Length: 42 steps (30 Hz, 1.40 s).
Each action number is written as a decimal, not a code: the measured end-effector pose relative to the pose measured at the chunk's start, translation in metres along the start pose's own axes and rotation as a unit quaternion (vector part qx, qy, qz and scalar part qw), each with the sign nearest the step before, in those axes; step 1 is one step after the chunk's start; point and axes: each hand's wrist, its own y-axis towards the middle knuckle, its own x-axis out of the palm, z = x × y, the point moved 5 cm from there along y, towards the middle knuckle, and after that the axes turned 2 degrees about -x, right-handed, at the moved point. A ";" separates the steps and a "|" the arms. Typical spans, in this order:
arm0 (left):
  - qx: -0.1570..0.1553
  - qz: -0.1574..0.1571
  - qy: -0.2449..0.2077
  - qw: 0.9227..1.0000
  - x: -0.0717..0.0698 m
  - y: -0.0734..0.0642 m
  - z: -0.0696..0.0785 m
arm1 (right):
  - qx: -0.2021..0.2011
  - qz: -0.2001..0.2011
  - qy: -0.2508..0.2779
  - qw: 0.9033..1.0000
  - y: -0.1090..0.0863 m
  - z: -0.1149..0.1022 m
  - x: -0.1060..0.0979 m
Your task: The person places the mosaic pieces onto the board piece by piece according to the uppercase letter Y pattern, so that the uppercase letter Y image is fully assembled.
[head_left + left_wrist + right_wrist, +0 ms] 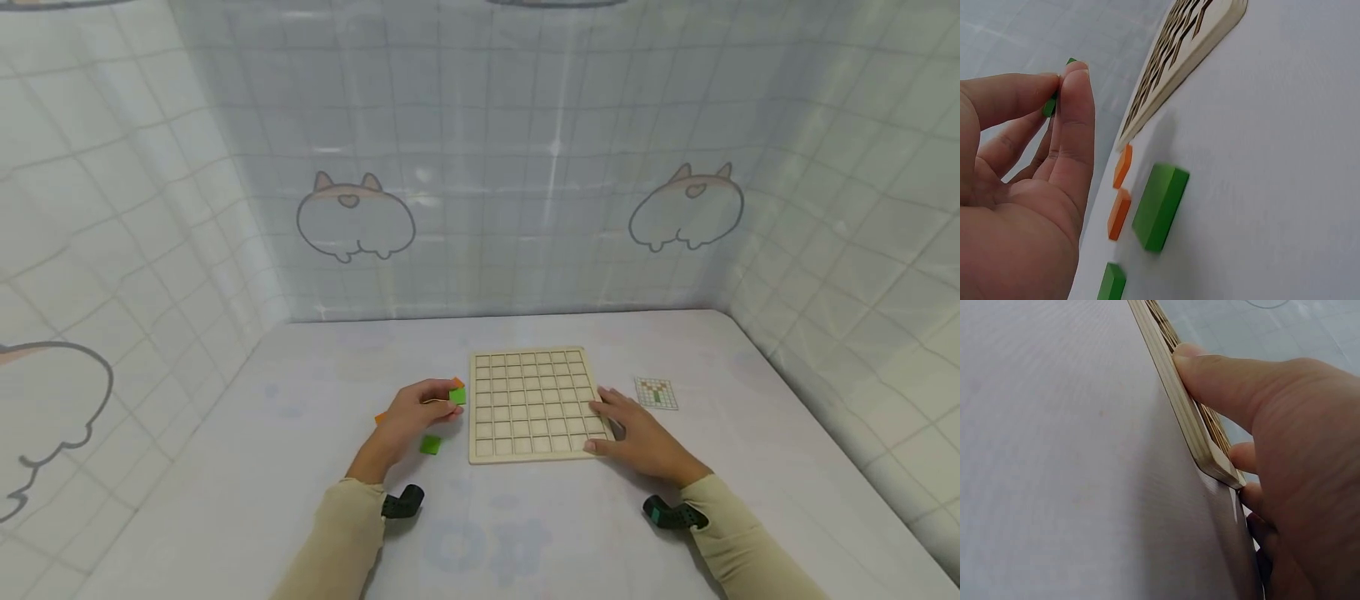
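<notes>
My left hand (411,412) pinches a small green square tile (457,396) between thumb and fingertips, just left of a pale wooden grid board (534,456). In the left wrist view the held tile (1051,105) shows only as slivers between the fingers. At the board's right side, my right hand (637,437) rests with spread fingers along the edge. Its thumb (1210,375) lies on top of the board's rim near the front corner. Under and beside the left hand, a green tile (1161,206) and orange tiles (1119,214) lie on the table.
A small printed card (656,393) with a coloured grid pattern lies right of the board. Another green tile (1112,284) shows low in the left wrist view. White grid-patterned sheets (525,208) enclose the table (480,533) at the back and sides.
</notes>
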 end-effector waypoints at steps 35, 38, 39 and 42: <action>0.014 -0.057 0.038 0.998 0.065 0.010 0.007 | -0.004 -0.006 -0.010 1.000 -0.001 -0.003 0.000; 0.013 -0.063 0.040 0.997 0.070 0.011 0.006 | -0.006 -0.003 -0.007 1.000 0.000 -0.003 0.000; 0.015 -0.067 0.040 0.997 0.072 0.011 0.005 | -0.005 -0.003 -0.005 1.000 0.000 -0.003 0.000; 0.017 -0.078 0.040 0.996 0.078 0.012 0.004 | -0.001 -0.004 -0.001 1.000 -0.001 -0.002 -0.001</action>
